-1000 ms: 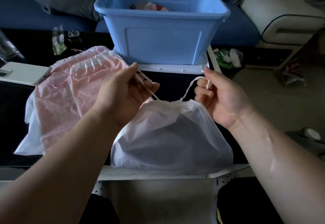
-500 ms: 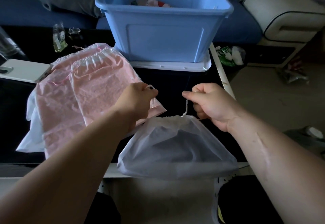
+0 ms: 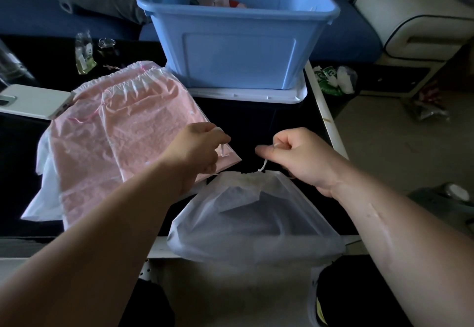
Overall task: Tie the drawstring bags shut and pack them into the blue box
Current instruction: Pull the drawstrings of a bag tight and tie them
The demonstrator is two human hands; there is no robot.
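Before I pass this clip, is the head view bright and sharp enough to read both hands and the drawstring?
Head view: dim overall, table nearly black; left hand, right hand and the drawstring they pinch stand out clearly against it; white bag is soft at its near edge; wide-angle lens bows the blue box rim.

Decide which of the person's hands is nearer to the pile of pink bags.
Left. The left hand overlaps the near corner of the pink bags; the right hand is off to their right, over the dark table. Both pinch the drawstring.
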